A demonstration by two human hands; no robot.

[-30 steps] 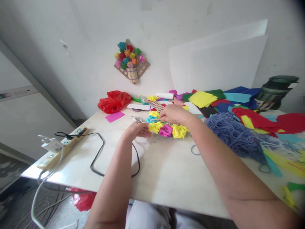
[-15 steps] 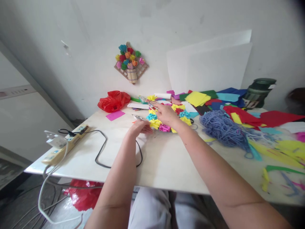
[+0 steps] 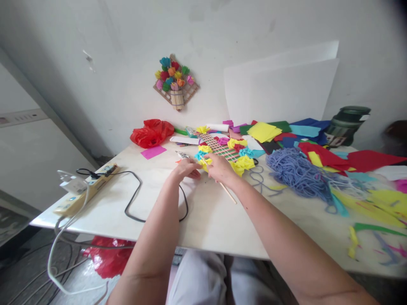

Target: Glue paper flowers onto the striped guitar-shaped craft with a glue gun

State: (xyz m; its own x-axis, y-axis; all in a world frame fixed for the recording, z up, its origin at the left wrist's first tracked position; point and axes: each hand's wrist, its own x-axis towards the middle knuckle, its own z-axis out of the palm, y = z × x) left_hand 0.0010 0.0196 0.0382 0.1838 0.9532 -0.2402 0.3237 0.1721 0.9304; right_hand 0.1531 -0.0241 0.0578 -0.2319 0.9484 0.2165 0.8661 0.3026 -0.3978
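Between the fingers of my right hand (image 3: 220, 168) is a thin wooden stick (image 3: 229, 195), slanting down towards me over the table. That hand is just in front of a flat lattice of sticks (image 3: 216, 145) ringed with crumpled paper flowers, among them a yellow flower (image 3: 244, 164) and a blue flower (image 3: 245, 152). My left hand (image 3: 187, 168) rests low by the near left flowers, its fingers loosely stretched and nothing visible in them. Just behind it lies a small whitish tool with an orange part (image 3: 182, 156), partly hidden. A black cord (image 3: 126, 207) runs under my left wrist.
A yellow power strip (image 3: 85, 190) with a white charger sits at the left table edge. To the right lie a tangle of blue yarn (image 3: 295, 173), coloured paper sheets (image 3: 263, 131) and scraps. A red plastic bag (image 3: 151, 134) and a dark green jar (image 3: 348, 125) stand further back.
My right hand has come back towards me from the lattice's far left, and the wooden stick now shows in it. More of the lattice is uncovered. My left hand has barely moved.
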